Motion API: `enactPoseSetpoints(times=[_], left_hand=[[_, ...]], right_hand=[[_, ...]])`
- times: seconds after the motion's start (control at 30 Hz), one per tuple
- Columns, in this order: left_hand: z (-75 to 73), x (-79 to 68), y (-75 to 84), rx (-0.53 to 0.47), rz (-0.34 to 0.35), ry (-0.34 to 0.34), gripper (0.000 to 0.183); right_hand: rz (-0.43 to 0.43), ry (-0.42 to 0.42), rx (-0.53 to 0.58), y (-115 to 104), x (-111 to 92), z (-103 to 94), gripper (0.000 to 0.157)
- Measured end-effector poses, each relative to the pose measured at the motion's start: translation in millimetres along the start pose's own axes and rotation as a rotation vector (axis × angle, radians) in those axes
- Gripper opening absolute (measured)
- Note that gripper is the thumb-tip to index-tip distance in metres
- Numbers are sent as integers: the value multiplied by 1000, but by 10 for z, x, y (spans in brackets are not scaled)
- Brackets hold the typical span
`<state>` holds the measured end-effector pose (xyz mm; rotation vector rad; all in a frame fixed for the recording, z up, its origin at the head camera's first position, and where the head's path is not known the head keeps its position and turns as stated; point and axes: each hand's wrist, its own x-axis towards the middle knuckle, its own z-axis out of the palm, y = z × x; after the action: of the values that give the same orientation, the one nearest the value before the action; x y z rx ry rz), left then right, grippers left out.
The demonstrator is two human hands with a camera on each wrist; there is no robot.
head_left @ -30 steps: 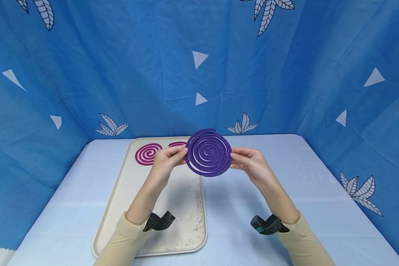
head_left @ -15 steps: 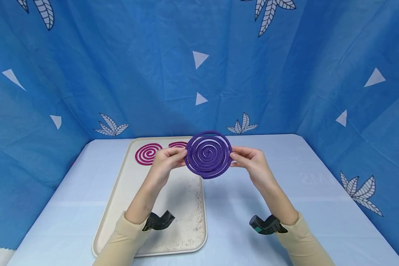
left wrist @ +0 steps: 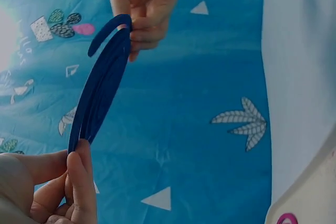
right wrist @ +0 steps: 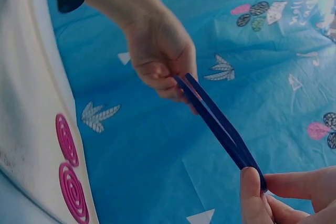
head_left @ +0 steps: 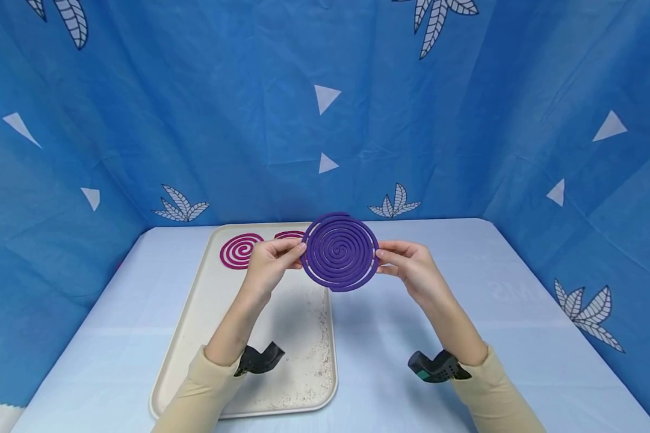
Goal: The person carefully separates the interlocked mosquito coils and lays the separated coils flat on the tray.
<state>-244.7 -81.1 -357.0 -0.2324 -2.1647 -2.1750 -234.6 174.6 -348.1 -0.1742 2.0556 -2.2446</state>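
A purple mosquito coil is held up above the table, its spiral face toward the head camera. My left hand pinches its left edge between thumb and fingers. On the opposite edge, my right hand pinches it the same way. Seen edge-on in the right wrist view, the coil shows two strips with a narrow gap between them. One outer end of the coil sticks out near the right hand in the left wrist view. Parts of the fingers behind the coil are hidden.
A cream tray with speckled marks lies on the white tablecloth, under the left forearm. Two magenta coils lie at its far end: one coil at the left, another coil partly hidden by the left hand. Blue patterned curtains surround the table.
The purple coil's turns have shifted: the gap at its top half a second ago has narrowed, and the turns now lie more evenly in one plane. Both hands stay nearly in place.
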Motion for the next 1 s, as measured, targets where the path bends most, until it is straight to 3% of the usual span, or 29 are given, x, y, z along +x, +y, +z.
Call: enactPoseSetpoints(times=[0.13,0.27,0.47,0.67,0.83,0.93,1.0], left_hand=[[-2,-17,-18,101,48,31,24],[-15,-21,-21,147,69,30,23],[-44,-2,-14,96,28,19,24],[-57,10,-1,82,60,12,23],[-108,38,13,76,-20,-11,26],[-127,47,15,66,-50,-10,27],[-129,47,15,61,-43,-8,28]], right_hand=[[-4,17,-46,10,11,16,9],[20,-13,-23,17,24,12,10],[-2,-68,-27,31,36,1,12],[113,-143,90,92,100,-9,23],[58,-105,-14,139,111,32,12],[22,-68,-85,147,99,70,21],[26,-50,-76,148,95,89,20]])
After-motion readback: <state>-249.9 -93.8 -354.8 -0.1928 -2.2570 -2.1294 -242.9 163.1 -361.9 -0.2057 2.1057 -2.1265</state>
